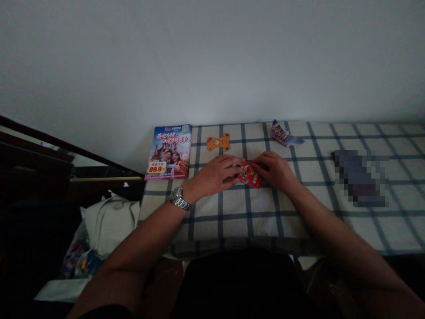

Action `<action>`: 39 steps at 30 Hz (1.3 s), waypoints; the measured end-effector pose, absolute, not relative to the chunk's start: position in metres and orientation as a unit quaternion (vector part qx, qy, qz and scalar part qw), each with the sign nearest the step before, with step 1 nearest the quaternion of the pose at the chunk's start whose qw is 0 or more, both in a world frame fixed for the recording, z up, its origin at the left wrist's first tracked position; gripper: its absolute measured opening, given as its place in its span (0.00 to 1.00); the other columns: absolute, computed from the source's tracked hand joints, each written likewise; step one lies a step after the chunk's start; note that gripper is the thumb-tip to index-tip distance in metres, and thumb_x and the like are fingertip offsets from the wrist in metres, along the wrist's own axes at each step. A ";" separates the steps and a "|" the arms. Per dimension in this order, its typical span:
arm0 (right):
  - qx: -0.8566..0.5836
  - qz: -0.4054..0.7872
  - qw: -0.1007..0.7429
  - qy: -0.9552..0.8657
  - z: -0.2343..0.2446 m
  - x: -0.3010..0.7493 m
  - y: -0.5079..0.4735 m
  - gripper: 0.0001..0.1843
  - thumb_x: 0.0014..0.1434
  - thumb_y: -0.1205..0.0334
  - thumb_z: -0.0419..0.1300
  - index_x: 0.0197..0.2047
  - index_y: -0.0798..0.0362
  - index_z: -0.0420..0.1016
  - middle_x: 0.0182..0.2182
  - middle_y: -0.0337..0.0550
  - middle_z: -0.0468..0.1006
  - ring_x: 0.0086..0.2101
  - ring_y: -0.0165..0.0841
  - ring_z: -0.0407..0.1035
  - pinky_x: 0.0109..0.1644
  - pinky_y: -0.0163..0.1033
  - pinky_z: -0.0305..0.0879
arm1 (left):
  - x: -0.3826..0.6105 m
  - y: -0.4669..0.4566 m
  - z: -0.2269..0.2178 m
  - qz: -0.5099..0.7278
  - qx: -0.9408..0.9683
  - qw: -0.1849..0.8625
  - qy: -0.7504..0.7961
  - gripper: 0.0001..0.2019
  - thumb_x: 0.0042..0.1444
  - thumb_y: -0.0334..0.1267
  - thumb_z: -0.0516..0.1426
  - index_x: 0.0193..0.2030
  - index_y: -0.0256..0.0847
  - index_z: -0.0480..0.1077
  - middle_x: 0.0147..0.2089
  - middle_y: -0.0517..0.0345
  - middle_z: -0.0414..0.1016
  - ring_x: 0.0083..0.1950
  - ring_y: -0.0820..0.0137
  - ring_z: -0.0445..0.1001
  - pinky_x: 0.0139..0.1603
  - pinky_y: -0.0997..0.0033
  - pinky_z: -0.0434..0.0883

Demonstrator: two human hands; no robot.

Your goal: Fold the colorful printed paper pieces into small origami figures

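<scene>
A small red printed paper (251, 175) lies between my hands over the checked cloth. My left hand (217, 175), with a metal watch (179, 198) on its wrist, has its fingers bent over the paper's left side and grips it there. At the paper's upper right edge, the thumb and fingers of my right hand (272, 169) pinch together on it. Part of the paper is hidden under the fingers. Just beyond my left hand is a flat orange bear-shaped piece (218, 142). A folded printed paper (284, 136) rests past my right hand.
A blue and pink flyer stack (168, 153) sits at the left end of the checked cloth (206, 226). On the right is a dark blurred-out object (360, 179). The white wall (232, 62) rises behind. Down at the left is a white bag (111, 221).
</scene>
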State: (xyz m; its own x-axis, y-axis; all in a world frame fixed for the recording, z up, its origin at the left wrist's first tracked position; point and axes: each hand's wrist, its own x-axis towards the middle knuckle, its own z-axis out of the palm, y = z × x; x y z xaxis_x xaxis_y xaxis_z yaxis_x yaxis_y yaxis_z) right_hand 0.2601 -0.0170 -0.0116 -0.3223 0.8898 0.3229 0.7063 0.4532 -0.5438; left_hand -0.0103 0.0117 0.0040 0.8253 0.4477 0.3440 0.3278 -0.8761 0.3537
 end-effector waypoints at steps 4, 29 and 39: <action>-0.501 0.153 0.298 -0.798 -0.012 0.260 -0.017 0.09 0.70 0.59 0.62 0.45 0.51 0.84 0.38 0.48 0.80 0.41 0.42 0.75 0.48 0.48 0.71 | -0.011 0.010 0.001 0.168 0.955 0.138 0.203 0.18 0.70 0.38 0.60 0.66 0.51 0.71 0.70 0.54 0.71 0.69 0.59 0.70 0.72 0.49 0.67; -0.464 0.088 0.284 -0.834 -0.018 0.260 -0.015 0.16 0.71 0.57 0.62 0.59 0.49 0.80 0.61 0.54 0.80 0.61 0.48 0.74 0.66 0.59 0.70 | -0.005 -0.009 0.011 0.107 0.951 0.025 0.287 0.21 0.73 0.46 0.56 0.68 0.43 0.69 0.73 0.45 0.67 0.68 0.53 0.70 0.67 0.50 0.67; -0.478 0.088 0.293 -0.823 -0.017 0.260 -0.015 0.17 0.71 0.57 0.62 0.60 0.48 0.81 0.63 0.54 0.78 0.63 0.49 0.71 0.67 0.61 0.70 | 0.001 -0.023 0.019 0.080 0.954 0.029 0.287 0.24 0.72 0.48 0.57 0.72 0.47 0.67 0.74 0.42 0.65 0.74 0.51 0.63 0.68 0.48 0.64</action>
State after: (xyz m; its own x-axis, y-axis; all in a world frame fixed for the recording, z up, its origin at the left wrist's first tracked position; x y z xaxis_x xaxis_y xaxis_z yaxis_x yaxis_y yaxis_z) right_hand 0.2603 -0.0151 -0.0172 -0.3709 0.8393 0.3976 0.7359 0.5267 -0.4254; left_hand 0.0010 -0.0227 0.0190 0.8227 0.5519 0.1362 0.5425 -0.8338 0.1019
